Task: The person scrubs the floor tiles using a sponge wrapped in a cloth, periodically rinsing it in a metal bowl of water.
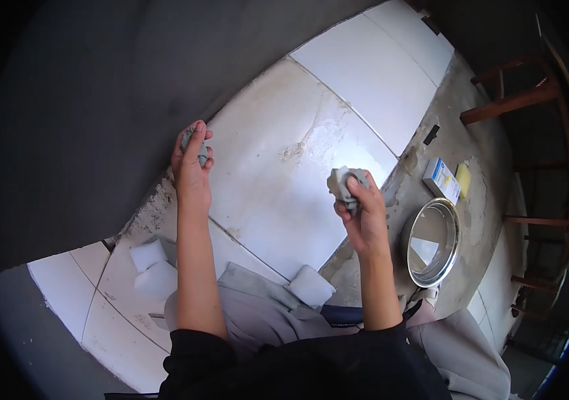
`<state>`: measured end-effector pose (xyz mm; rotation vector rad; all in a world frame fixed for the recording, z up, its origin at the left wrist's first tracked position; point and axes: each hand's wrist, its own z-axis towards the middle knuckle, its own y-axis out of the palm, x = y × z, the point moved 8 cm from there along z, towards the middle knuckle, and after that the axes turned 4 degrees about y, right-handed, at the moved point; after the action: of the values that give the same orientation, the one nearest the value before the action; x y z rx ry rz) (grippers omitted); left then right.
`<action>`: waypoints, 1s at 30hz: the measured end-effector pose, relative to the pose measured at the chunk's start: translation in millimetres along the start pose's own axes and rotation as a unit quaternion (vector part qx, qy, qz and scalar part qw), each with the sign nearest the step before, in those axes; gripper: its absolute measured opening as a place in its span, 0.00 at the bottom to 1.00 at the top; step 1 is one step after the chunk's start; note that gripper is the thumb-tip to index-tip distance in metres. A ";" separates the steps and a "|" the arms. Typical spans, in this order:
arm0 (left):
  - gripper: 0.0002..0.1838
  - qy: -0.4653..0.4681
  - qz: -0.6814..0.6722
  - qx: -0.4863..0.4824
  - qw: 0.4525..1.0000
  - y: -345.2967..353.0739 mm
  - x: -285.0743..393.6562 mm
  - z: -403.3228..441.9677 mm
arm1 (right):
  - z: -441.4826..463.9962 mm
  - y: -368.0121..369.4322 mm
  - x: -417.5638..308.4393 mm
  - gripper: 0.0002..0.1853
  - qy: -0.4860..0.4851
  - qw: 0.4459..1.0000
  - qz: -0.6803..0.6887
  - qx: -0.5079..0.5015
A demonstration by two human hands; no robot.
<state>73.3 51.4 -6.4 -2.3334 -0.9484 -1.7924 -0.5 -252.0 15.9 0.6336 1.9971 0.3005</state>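
Black sleeves (198,347) and grey trousers (461,353) are framed at the bottom of the view from the head camera, the trousers spread above a tiled floor (264,167). Just beyond the lap, a folded grey cloth (251,281) is seen beside a white block (311,287), while two more white pieces (149,267) are grouped beyond the left forearm. In the right hand (359,193), raised over the tiles, a grey lump with a paler, yellowish side (343,183) is grasped between thumb and bent fingers. In the left hand (194,150), a second grey lump (202,155) is gripped by curled fingers beside a dark wall (98,120); whether the wall is touched cannot be told. To the right, a shiny metal basin (439,223) is set on bare, stained concrete (408,177). Beyond its rim, a blue-and-white box (441,180) and a yellow sponge-like block (463,180) are placed side by side, with a small black object (432,135) farther off. Brown wooden furniture (511,107) is seen along the far right.
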 end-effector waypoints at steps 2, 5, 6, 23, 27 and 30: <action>0.17 0.018 0.020 -0.017 0.999 10.7 8.5 -12.0 | -35.3 -19.4 11.2 0.15 0.045 0.981 0.174 -0.068; 0.17 0.040 0.070 -0.113 0.990 37.0 14.0 -46.7 | -77.1 -25.9 9.8 0.20 0.040 0.956 0.266 -0.114; 0.17 0.032 0.092 -0.147 0.984 51.5 16.5 -68.6 | -87.4 -28.6 9.7 0.21 0.035 0.954 0.277 -0.108; 0.18 -0.036 0.073 -0.259 0.962 81.9 20.8 -307.4 | -207.2 -1.9 -36.7 0.21 -0.196 0.975 -0.033 -0.094; 0.16 -0.071 0.023 -0.194 0.978 60.7 14.6 -315.7 | -214.0 0.5 -27.1 0.22 -0.123 0.985 -0.021 -0.119; 0.16 -0.088 -0.030 -0.166 0.982 47.1 9.0 -319.0 | -214.4 -3.7 -18.2 0.20 -0.027 0.987 0.064 -0.144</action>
<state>-176.4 -108.4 120.8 -2.7304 -0.7960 -1.9224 -181.4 -254.0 132.4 0.5789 1.8180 0.6317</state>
